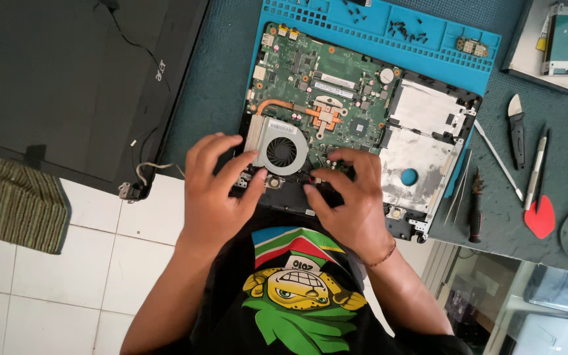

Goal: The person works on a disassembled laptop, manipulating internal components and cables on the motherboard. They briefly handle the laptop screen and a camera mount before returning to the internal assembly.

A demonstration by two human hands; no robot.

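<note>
Lying open, laptop base (336, 98) shows green board, silver fan (281, 150).

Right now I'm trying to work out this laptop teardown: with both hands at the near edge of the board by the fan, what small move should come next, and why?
Probably a gentle upward test-lift of the near edge. The left hand rests beside the cooling fan, the right hand presses on the green motherboard at that edge, and loose screws already lie on the blue mat. If it resists, stop; a fastener may remain.
</note>
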